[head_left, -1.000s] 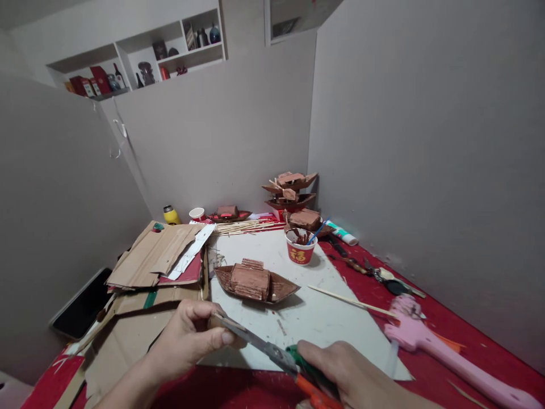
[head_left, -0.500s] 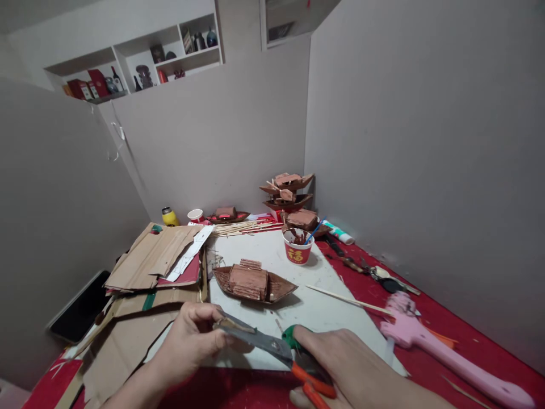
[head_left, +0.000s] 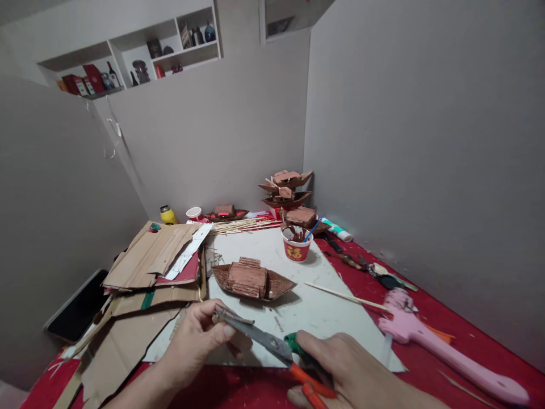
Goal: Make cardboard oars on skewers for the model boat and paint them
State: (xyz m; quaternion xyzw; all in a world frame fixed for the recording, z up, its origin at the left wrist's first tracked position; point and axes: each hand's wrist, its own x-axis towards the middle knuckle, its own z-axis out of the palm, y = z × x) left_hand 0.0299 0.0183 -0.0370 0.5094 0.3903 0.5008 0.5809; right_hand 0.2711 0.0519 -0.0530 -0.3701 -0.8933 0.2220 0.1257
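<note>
Right hand (head_left: 340, 360): grasping scissors (head_left: 279, 347) | left hand (head_left: 198, 336): pinching thin piece (head_left: 248, 321) | boat (head_left: 249, 279): beyond both

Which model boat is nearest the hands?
The one alone mid-sheet: the brown boat just beyond the left hand and scissors, nearer than the red cup. The other boats sit farther back, toward the wall.

Gold "福" (head_left: 294, 253) on red cup (head_left: 305, 250)

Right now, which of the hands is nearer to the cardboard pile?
Left. The left hand is just to the right of the cardboard pile, at the tips of the scissors; the right hand is farther right, gripping their handles.
</note>
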